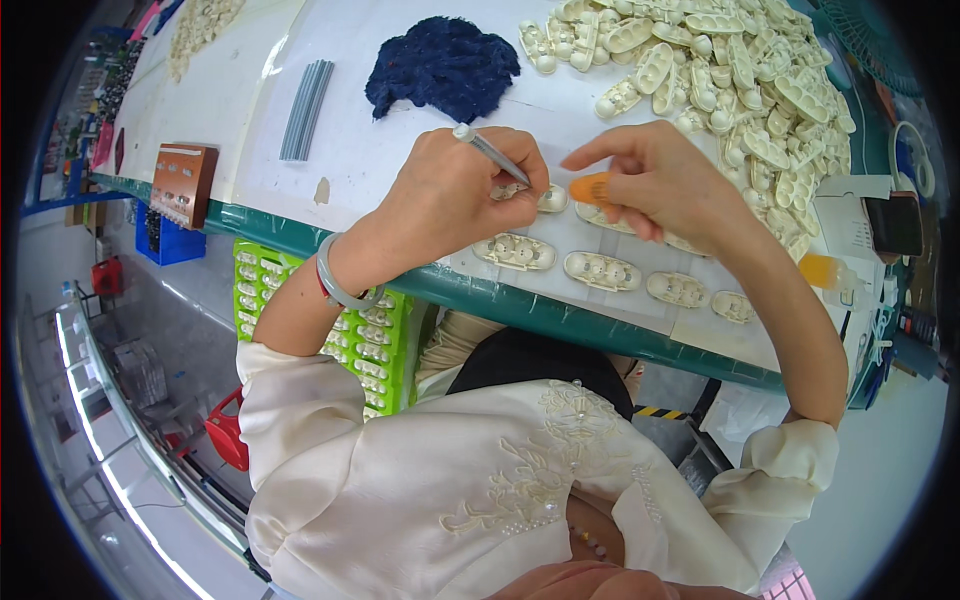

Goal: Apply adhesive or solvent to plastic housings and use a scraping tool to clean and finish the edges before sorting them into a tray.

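My left hand (pixel 465 185) is closed round a slim grey pen-like tool (pixel 490 155), its lower end among the fingertips. Just under those fingertips lies a cream oval plastic part (pixel 552 199), partly covered by the hand. My right hand (pixel 670 185) hovers beside it with fingers apart and the index stretched leftward. An orange ridged piece (pixel 590 188), apparently a finger cot, is at its thumb. Below the right hand another oval part (pixel 600 215) is partly hidden. A nearer row includes oval parts (pixel 514 251), (pixel 602 271) and more to the right, with small round bumps inside.
A dark blue putty-like lump (pixel 440 68) and grey-blue sticks (pixel 307 110) lie farther back. Loose cream parts form a big heap (pixel 740 90) at the right. A brown box (pixel 184 185) stands left; a green tray (pixel 370 345) of parts sits below the table's green edge (pixel 560 308).
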The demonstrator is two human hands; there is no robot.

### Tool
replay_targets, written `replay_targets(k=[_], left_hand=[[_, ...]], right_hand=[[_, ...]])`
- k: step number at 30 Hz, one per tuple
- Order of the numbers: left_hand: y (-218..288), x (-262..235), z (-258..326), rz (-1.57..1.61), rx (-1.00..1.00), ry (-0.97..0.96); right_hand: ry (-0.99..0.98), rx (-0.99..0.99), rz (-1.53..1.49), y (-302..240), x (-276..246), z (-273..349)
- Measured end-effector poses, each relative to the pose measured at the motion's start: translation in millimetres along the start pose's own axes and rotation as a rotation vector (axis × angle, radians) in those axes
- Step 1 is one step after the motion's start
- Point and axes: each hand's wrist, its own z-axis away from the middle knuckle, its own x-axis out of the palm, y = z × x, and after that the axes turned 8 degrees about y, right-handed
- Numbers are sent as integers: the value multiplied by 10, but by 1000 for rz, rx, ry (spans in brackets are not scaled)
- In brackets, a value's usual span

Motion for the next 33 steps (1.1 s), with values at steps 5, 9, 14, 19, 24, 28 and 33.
replay_targets(k=[5,9,14,19,24,28,33], left_hand=[[8,-11,-3,12,21,22],[-8,-65,11,85,-130,-95],[-95,-275,11,333,-376,121],[-19,-251,142,265,-289,100],[-56,-152,154,222,-264,45],[-18,-165,122,241,-334,22],[-49,-117,108,105,-183,77]], right_hand=[[-25,-12,6,9,151,-103],[-19,12,48,-42,184,-143],[-3,45,136,-164,246,-165],[-8,64,202,-204,248,-211],[-37,124,65,-160,214,-226],[-30,141,39,-155,206,-211],[-107,96,-5,-103,111,-215]])
